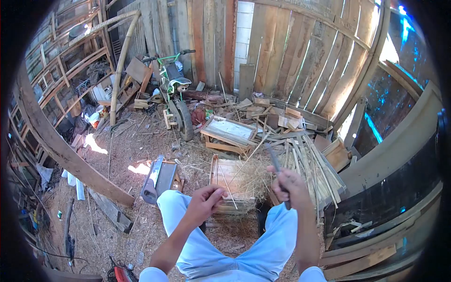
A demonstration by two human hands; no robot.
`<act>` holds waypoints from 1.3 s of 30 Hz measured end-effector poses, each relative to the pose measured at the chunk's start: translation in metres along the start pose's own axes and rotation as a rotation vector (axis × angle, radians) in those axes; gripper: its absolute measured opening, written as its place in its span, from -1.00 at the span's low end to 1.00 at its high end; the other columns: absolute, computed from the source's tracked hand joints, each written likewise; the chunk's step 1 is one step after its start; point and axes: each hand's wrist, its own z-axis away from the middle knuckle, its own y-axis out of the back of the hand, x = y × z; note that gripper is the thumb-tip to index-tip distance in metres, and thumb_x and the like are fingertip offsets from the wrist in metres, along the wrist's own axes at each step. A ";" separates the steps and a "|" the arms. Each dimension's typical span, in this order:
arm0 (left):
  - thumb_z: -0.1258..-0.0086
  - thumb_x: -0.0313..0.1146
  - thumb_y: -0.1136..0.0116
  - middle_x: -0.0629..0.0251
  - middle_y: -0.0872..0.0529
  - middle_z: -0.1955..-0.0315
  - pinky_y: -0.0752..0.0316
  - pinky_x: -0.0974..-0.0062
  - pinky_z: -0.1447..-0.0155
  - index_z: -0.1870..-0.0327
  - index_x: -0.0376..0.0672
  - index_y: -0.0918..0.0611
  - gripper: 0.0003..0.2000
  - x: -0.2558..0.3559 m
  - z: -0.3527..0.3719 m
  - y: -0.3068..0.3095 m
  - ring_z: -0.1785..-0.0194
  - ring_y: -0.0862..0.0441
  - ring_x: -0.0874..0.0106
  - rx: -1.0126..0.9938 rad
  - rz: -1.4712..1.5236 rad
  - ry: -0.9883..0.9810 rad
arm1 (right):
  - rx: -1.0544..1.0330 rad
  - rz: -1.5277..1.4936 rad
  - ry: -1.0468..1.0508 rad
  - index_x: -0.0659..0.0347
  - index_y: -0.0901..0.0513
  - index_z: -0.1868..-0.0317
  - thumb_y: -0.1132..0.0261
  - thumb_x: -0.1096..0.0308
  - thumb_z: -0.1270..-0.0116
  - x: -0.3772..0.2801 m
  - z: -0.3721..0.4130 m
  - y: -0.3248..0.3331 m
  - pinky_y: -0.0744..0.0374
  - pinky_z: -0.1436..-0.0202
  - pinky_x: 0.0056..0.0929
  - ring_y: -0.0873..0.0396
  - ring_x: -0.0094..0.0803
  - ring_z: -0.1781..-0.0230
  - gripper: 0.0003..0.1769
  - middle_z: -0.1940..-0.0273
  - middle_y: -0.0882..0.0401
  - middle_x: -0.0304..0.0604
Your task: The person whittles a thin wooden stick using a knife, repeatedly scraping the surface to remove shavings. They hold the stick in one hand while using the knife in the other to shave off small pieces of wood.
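My left hand (206, 201) is closed in a pinch over my left knee. A long thin wooden strip (251, 154) slants up and to the right from its fingertips. My right hand (292, 188) wraps round a knife (273, 157), its dark blade pointing up and away from me. Between my knees stands a low wooden box (224, 170), with a tangle of fine shavings (256, 181) heaped over its right side. Another thin stick (227, 185) lies across the box, close to my left fingertips.
A saw (151, 183) rests on a small bench (165, 176) at the left. Ahead are a wooden frame (230, 129) and a small motorbike (176, 94). Split strips (312, 164) and offcuts pile up at the right. A curved plank (70, 150) crosses the left side.
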 end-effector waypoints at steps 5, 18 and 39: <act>-0.47 -0.34 0.00 0.53 -0.43 0.60 -0.12 0.75 0.53 0.25 -0.25 -0.58 -0.83 -0.001 -0.008 -0.021 0.57 -0.26 0.76 -0.033 -0.074 -0.076 | -0.140 0.059 -0.029 0.28 -0.31 -0.30 -0.01 0.30 -0.47 0.012 -0.002 -0.044 -0.18 0.66 -0.74 -0.23 -0.73 0.67 -0.56 0.51 -0.46 -0.29; -0.31 -0.50 -0.15 0.26 -0.48 0.69 -0.18 0.56 0.57 0.20 -0.27 -0.60 -0.90 0.004 0.005 -0.045 0.67 -0.30 0.62 0.115 -0.595 -0.492 | -0.217 -0.019 -0.130 0.39 -0.49 -0.06 -0.09 0.30 -0.44 0.014 0.003 -0.045 -0.10 0.67 -0.73 -0.18 -0.72 0.68 -0.66 0.53 -0.40 -0.31; -0.31 -0.47 -0.17 0.14 -0.59 0.58 -0.33 0.48 0.49 0.22 -0.25 -0.61 -0.90 0.001 0.015 -0.041 0.61 -0.46 0.44 0.135 -0.686 -0.466 | -0.226 -0.080 -0.197 0.35 -0.43 -0.13 -0.03 0.27 -0.47 0.013 0.005 -0.045 -0.09 0.70 -0.74 -0.13 -0.74 0.71 -0.64 0.56 -0.31 -0.37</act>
